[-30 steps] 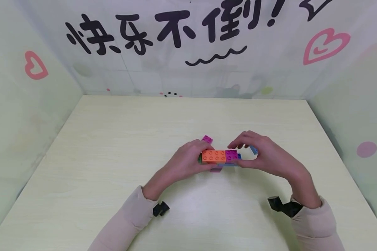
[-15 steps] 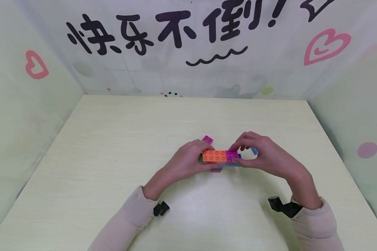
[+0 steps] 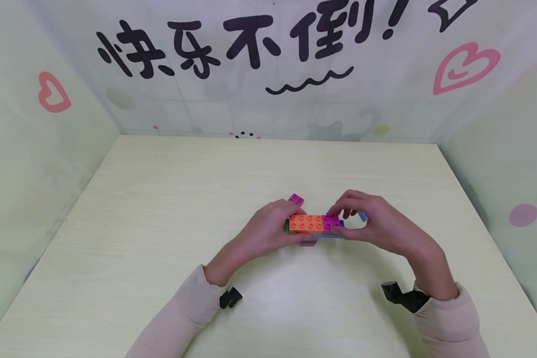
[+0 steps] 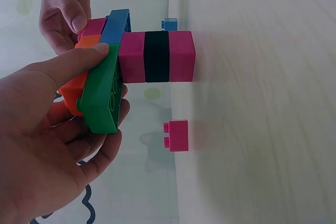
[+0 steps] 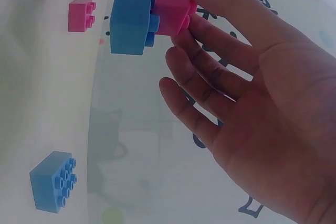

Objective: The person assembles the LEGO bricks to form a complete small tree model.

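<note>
My left hand grips a structure of toy building blocks, thumb on one side and fingers on the other. On top, an orange block sits end to end with a magenta block. Beneath them run a green block and a blue block. A column of two magenta blocks with a dark block between them supports these from below. My right hand pinches the top magenta block between thumb and fingertips, its other fingers loosely bent.
Behind the structure, a loose magenta block lies on the pale tabletop. Another loose block, blue, lies by the right hand, mostly hidden by it in the head view. Printed cloth walls enclose the back and sides.
My right fingertips have come down onto the far side of the top magenta block, where a gap showed before. The left hand and the structure keep their place.
</note>
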Tool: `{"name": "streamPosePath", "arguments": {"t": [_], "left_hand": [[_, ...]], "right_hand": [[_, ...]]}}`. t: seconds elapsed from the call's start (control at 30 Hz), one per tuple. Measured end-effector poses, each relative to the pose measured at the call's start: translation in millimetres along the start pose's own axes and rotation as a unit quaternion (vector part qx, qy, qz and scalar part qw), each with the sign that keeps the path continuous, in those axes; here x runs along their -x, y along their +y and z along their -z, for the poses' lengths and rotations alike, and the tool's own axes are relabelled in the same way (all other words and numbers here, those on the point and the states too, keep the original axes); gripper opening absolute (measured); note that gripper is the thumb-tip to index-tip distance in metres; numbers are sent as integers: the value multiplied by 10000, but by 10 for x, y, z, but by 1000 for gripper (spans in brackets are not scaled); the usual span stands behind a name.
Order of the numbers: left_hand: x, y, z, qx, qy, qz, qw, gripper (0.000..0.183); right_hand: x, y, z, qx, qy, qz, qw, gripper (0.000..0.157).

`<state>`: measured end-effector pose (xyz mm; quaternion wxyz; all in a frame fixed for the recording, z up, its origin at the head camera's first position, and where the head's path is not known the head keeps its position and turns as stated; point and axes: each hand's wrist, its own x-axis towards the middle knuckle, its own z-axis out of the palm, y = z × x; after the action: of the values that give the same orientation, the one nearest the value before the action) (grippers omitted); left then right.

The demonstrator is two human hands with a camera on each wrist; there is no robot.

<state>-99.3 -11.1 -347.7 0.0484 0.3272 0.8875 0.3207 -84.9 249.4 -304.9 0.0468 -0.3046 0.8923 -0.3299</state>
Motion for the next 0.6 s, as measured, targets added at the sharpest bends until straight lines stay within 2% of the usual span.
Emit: {"name": "streamPosePath", "arguments": {"t": [0.33, 0.6], "left_hand": [[2, 2, -14, -84, 31, 0, 10000, 45], [13, 13, -11, -21, 37, 28, 10000, 46]], "right_hand": [[-2, -34, -18, 214, -48, -81, 9997, 29], [11, 5, -17, 298, 76, 102, 9995, 28]]}}
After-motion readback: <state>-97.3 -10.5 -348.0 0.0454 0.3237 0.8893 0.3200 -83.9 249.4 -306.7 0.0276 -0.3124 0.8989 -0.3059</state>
